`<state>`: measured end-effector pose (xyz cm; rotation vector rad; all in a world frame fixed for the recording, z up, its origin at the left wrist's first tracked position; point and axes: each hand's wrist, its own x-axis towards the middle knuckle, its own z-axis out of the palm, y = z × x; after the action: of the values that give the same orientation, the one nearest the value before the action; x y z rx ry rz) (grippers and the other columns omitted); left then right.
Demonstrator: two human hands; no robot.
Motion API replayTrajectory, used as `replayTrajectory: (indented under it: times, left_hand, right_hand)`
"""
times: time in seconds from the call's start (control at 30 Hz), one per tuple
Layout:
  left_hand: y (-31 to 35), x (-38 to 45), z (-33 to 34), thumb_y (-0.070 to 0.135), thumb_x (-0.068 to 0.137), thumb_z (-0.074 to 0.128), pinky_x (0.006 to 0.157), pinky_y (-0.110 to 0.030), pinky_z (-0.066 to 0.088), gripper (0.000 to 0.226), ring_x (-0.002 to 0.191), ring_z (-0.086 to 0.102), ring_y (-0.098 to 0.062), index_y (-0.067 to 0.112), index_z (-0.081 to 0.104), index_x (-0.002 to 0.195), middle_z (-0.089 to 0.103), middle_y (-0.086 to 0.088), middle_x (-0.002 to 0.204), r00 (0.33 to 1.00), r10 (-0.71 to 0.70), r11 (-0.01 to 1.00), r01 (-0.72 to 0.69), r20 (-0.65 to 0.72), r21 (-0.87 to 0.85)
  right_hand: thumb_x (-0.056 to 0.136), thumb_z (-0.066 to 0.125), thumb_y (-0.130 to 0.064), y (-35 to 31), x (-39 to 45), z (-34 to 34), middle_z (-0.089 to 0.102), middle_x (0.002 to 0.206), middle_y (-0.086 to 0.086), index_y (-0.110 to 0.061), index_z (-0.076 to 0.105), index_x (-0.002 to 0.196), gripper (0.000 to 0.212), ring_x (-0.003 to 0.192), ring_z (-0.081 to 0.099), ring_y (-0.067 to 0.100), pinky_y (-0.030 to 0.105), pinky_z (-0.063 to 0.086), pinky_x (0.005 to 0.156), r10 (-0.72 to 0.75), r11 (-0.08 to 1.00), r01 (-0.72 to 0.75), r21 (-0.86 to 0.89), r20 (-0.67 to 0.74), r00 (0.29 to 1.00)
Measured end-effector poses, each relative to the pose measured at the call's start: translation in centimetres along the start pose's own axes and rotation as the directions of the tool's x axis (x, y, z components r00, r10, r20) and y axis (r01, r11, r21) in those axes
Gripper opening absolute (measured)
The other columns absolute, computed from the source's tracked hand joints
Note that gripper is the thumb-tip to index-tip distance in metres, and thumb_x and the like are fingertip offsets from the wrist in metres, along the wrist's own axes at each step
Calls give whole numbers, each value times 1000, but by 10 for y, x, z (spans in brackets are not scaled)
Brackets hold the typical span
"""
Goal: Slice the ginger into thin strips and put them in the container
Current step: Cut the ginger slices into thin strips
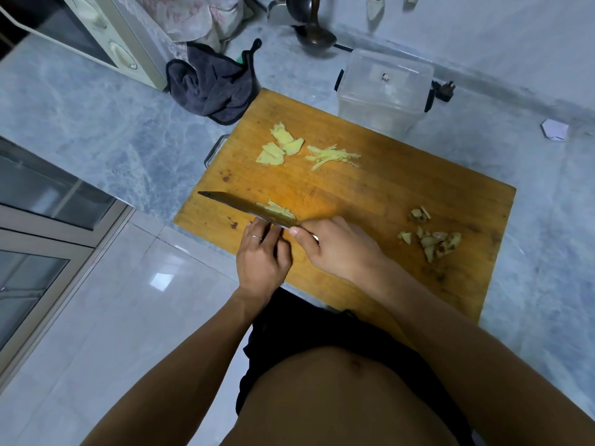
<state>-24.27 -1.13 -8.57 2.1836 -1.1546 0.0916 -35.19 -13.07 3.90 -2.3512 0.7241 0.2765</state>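
Knife handle hidden inside right hand (pixel 338 246); only the blade (pixel 244 209) shows, lying nearly flat over the near left part of the cutting board (pixel 402 194), tip toward the board's left edge. Ginger slices (pixel 278 210) partly covered by the blade, touching it; exact number hard to tell. Left hand (pixel 262 255) at the board's near edge, just beside the blade's near side, fingers extended toward it, fingertips hidden under the blade's edge; grip on anything cannot be told. Ring on one left finger. Right hand fingers curled round the handle, thumb pointing toward the left hand. Both forearms reach in from the bottom of view.

Flat ginger pieces (pixel 280 144) on the board's far left part; cut strips (pixel 331 156) just right of them. Peel scraps (pixel 431 236) near the board's right edge. Clear plastic container (pixel 383 88) past the board's far edge, contents unclear through the cloudy wall. Dark cloth (pixel 212 85) beyond the board's far left corner. No readable writing anywhere.
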Motion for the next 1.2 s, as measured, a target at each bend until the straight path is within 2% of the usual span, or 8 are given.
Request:
replayTrajectory:
  times: [0.1,0.17,0.3,0.63,0.8,0.97,1.07,1.2]
  left_hand:
    - [0,1,-2,10,89,52,78,-44,52,20,91,53,-33,1,70,91,60,-18,91,999,29,1000,-29,-27,3]
    - [1,0,-1,11,89,51,80,-44,52,22,92,54,-33,1,71,92,61,-18,92,999,26,1000,-26,-24,4]
    - [-2,-1,0,11,89,51,83,-47,53,26,101,58,-35,3,73,102,64,-18,103,1000,16,1000,-17,6,4]
    - [1,0,-1,3,84,59,80,-42,53,27,102,59,-37,4,73,106,65,-19,109,1000,11,1000,-11,-9,-9]
    - [4,0,-1,10,88,52,75,-43,52,22,90,55,-36,1,71,93,61,-19,93,999,26,1000,-26,-27,2]
    - [2,0,-3,12,89,51,73,-42,51,22,88,55,-37,2,71,93,60,-19,92,1000,22,1000,-22,-15,9]
    - [2,-1,-1,12,90,50,76,-45,53,25,94,57,-38,2,72,97,62,-19,98,1000,24,1000,-24,-4,7]
    - [-3,-2,3,8,88,53,80,-51,54,26,101,59,-38,3,73,104,64,-19,107,1000,14,1000,-14,-5,10]
  right_hand:
    - [104,28,-53,2,-2,5,63,86,7,-23,63,106,46,81,60,36,35,39,59,1,1000,-1,-12,-9,1000]
    - [104,29,-53,2,-4,3,61,83,6,-23,63,105,46,78,58,34,35,39,61,9,1000,-9,-3,2,1000]
    - [104,30,-52,5,-14,-9,57,73,5,-18,60,87,48,69,56,28,38,40,56,1,1000,-2,17,26,1000]
    - [104,33,-51,10,-15,-12,53,66,6,-16,58,79,49,63,55,27,35,34,50,7,999,-8,32,41,999]
    - [104,32,-52,4,-3,-2,54,72,2,-21,66,99,46,72,56,31,33,34,51,7,1000,-7,-19,26,1000]
    - [104,30,-51,5,-5,3,61,83,6,-21,64,112,46,82,61,35,37,43,60,-25,999,24,-47,-13,1000]
    - [104,30,-52,5,-9,-3,54,71,0,-22,64,99,45,72,57,30,34,37,54,-13,1000,13,2,2,1000]
    - [103,33,-52,9,-17,-13,51,64,4,-19,54,73,50,59,50,22,32,30,48,-2,999,1,36,19,1000]
